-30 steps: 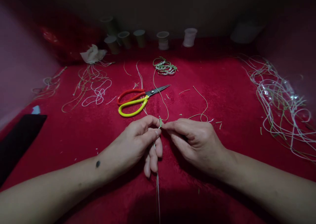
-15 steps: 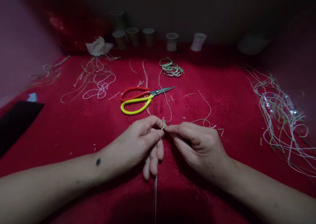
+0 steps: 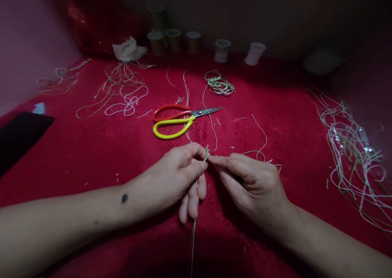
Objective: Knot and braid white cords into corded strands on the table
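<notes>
A small green-and-white knotted cord [image 3: 207,152] stands up between the thumb and forefinger of my left hand [image 3: 183,172], which pinches it closed. Its long pale strands [image 3: 193,237] run down past the other fingers and toward me. My right hand [image 3: 254,180] is closed too, with its forefinger tip against the right side of the knotting and its thumb tucked below. The thin strand at those fingertips is barely visible. Just beyond my hands lie scissors [image 3: 199,113] with one red and one yellow handle, blades pointing right and a loose strand crossing them.
Knotted green-and-white cords [image 3: 219,84] lie behind the scissors. Tangled cords [image 3: 355,159] spread at the right, more loose cords [image 3: 128,100] at the left. Several thread spools [image 3: 222,51] line the back. A black object [image 3: 24,139] sits at the left edge of the red cloth [image 3: 122,147].
The whole view has shifted a little, so most things appear farther right. Both hands keep the same hold on the knotted cord, with only slight finger movement.
</notes>
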`<state>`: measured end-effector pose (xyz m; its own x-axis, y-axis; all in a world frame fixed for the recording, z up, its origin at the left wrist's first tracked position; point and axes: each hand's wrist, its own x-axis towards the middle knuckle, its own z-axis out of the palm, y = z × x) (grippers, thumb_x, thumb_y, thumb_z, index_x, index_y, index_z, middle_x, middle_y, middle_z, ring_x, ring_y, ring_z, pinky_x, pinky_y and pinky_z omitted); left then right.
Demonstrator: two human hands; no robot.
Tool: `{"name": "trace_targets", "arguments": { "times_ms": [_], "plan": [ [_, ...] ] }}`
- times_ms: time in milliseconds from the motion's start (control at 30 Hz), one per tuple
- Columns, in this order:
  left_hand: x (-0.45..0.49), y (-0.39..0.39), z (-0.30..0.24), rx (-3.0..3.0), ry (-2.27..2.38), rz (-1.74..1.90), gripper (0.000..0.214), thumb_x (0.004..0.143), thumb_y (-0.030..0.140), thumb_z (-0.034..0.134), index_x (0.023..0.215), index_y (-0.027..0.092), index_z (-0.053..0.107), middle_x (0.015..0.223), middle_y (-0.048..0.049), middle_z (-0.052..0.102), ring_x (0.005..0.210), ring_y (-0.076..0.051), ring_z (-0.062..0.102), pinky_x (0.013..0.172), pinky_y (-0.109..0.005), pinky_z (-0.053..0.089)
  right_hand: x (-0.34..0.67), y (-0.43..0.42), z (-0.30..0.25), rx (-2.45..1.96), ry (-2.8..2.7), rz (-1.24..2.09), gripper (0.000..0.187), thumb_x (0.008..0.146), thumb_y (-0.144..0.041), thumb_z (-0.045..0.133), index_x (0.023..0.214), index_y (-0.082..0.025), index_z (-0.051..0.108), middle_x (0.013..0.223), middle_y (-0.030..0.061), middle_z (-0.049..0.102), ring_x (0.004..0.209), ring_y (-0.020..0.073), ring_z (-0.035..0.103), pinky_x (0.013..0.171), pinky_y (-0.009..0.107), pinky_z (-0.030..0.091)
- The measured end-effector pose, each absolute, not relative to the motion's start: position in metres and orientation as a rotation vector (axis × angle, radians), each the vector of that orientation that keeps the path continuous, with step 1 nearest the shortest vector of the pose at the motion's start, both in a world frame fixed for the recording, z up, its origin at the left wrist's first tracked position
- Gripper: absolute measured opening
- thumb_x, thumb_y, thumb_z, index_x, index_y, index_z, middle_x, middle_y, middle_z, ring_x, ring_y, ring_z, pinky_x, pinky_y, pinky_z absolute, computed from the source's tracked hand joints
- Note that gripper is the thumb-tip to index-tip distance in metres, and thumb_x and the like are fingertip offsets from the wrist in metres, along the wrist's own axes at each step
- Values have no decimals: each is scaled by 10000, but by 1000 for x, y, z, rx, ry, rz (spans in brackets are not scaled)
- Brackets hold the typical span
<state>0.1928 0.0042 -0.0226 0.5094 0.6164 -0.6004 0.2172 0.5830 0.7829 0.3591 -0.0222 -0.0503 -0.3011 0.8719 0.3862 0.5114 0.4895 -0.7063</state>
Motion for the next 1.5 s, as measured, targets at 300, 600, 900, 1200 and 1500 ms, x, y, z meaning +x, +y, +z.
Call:
{"name": "trace_targets", "arguments": {
  "times_ms": [300, 600, 900, 1200, 1500],
  "plan": [
    [192, 4, -24, 950, 1037, 285, 137, 875, 320, 408, 909, 189, 392, 495, 23, 549, 312, -119, 499, 289, -187, 400, 359, -21, -50, -1136, -1984, 599, 256, 815, -49, 508, 966, -135, 697, 630, 19, 599, 548, 86, 525, 532, 194, 431],
    [192, 3, -24, 949, 1052, 284, 142, 877, 333, 411, 879, 191, 405, 484, 24, 554, 303, -114, 485, 290, -187, 389, 360, -22, -49, -1148, -2010, 590, 250, 813, -49, 507, 964, -91, 702, 616, 31, 569, 534, 92, 511, 516, 200, 420],
    [193, 3, -22, 940, 1087, 267, 169, 865, 350, 421, 834, 183, 423, 433, 12, 543, 276, -112, 458, 284, -181, 365, 359, -22, -50, -1163, -1991, 572, 302, 809, -35, 485, 1012, -123, 691, 608, 15, 559, 529, 85, 501, 513, 191, 418],
    [193, 3, -23, 938, 1079, 270, 139, 866, 324, 416, 835, 189, 416, 437, 18, 541, 280, -112, 459, 281, -179, 364, 359, -22, -48, -1171, -2025, 543, 263, 812, -58, 497, 959, -110, 709, 581, 14, 538, 508, 84, 484, 493, 194, 400],
    [193, 3, -22, 946, 1084, 259, 160, 873, 338, 405, 817, 188, 407, 426, 19, 534, 272, -105, 447, 280, -174, 357, 359, -22, -48, -1186, -2005, 549, 315, 818, -52, 470, 1000, -165, 702, 599, 9, 555, 524, 80, 494, 510, 182, 411]
  ]
}}
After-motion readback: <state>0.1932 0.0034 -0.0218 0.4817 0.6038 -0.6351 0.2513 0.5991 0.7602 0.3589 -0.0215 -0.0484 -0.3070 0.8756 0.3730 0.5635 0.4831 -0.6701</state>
